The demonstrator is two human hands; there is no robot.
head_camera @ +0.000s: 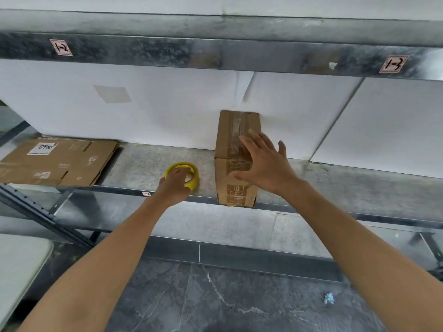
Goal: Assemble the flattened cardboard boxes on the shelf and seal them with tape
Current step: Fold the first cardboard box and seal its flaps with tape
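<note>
An assembled cardboard box [230, 140] stands on the metal shelf [143, 161], with clear tape running along its top seam. My right hand [263, 161] hovers over the box's near right top edge, fingers spread and holding nothing. A yellow tape roll [193, 172] lies flat on the shelf just left of the box. My left hand [176, 185] rests on that roll, its fingers curled over the roll's middle. A stack of flattened cardboard boxes [55, 161] lies at the shelf's left end.
An upper shelf beam [215, 51] with labels 1-2 and 1-3 runs overhead. White panels [167, 109] back the shelf. A pale table corner [16, 267] sits at lower left. Dark tiled floor [239, 303] below holds a crumpled scrap [329, 297].
</note>
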